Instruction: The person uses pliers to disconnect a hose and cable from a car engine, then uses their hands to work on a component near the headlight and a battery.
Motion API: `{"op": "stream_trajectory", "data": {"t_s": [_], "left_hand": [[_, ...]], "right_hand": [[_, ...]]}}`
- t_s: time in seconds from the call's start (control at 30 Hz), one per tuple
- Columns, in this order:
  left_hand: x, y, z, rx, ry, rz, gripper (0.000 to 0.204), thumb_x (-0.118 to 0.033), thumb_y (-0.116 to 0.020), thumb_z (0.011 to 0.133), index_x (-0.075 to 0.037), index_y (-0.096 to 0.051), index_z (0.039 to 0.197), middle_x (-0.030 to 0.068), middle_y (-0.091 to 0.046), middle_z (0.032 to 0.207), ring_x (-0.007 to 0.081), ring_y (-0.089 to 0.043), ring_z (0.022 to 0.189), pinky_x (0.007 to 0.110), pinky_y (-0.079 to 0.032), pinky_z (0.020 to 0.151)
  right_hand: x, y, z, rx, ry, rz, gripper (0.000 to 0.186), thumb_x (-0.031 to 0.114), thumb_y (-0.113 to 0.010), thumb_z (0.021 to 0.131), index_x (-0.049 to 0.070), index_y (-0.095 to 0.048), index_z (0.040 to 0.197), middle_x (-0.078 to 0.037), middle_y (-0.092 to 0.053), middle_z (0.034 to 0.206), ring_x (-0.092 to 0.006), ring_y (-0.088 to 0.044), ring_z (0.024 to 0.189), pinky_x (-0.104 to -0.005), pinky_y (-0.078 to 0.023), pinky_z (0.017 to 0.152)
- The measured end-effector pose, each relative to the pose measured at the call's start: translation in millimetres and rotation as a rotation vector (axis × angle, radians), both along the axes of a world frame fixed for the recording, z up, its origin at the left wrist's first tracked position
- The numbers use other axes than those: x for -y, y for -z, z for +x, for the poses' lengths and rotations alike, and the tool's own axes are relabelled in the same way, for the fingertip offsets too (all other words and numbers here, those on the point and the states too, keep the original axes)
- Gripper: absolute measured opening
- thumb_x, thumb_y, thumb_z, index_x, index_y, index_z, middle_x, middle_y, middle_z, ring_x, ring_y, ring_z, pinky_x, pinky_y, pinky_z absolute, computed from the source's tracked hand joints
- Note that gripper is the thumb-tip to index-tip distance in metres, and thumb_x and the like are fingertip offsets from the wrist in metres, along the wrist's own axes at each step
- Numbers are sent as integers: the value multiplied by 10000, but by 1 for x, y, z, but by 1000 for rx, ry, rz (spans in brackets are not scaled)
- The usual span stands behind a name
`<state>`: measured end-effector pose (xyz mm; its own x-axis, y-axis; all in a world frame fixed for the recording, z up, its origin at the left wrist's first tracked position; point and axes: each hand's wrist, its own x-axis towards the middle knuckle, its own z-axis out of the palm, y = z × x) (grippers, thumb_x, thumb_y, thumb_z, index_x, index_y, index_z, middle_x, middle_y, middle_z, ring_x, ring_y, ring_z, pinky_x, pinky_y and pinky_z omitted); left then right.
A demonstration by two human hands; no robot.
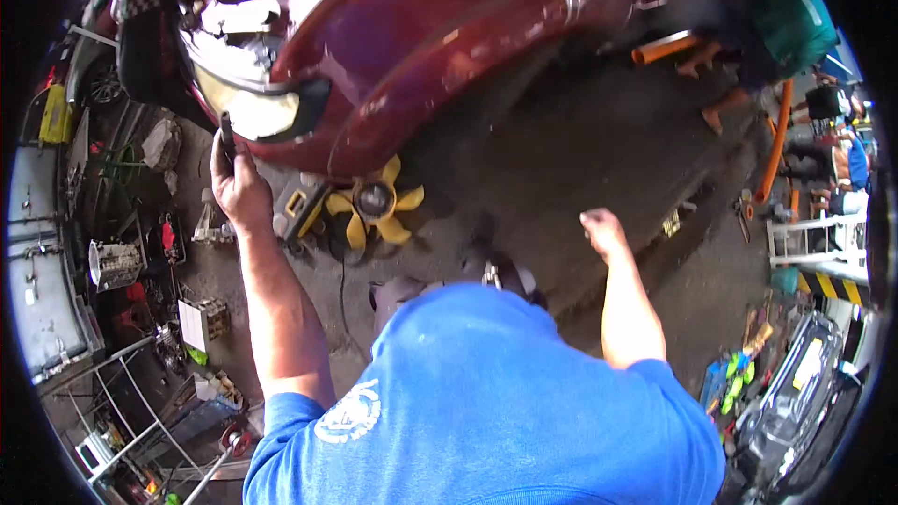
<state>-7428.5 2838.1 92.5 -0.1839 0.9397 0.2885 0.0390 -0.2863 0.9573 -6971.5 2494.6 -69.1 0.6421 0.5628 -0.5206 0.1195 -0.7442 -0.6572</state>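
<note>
Raised at the left, my left hand (241,189) is closed round a slim dark tool (225,127) that points upward; its exact kind does not show. Just beyond its tip is the headlight (248,112) of a dark red car (412,56). My right hand (606,232) hangs over the floor at the right, apart from the car, its fingers curled together. Whatever may be in them is too small to make out. A yellow fan (376,199) with several blades lies on the floor near my left forearm, beside a yellow-and-grey case (301,206).
A dark cable (343,295) runs along the floor by my legs. Car parts and a metal frame (140,402) crowd the left. Far right are a person in a green shirt (793,28), orange pipes (778,145), a white rack (818,238) and a black car part (795,393).
</note>
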Motion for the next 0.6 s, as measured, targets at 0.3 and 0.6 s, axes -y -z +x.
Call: {"op": "stream_trajectory", "data": {"t_s": [0.3,0.6], "left_hand": [[-63,-32,66,-100,-107,181,247,-74,-581,939,14,-574,1170,31,-635,1053,105,-561,912,242,-452,826],[-202,-53,89,-647,-302,332,247,-151,-622,868,-122,-671,1109,150,-658,982,357,-631,892,436,-486,805]], "right_hand": [[-87,-44,93,211,-47,344,284,139,-670,875,-39,-623,1091,-68,-657,841,-124,-601,709,-285,-509,673],[-271,-254,51,302,-622,788,348,144,-706,845,-26,-610,1133,-97,-670,955,-176,-632,893,-303,-505,825]]}}
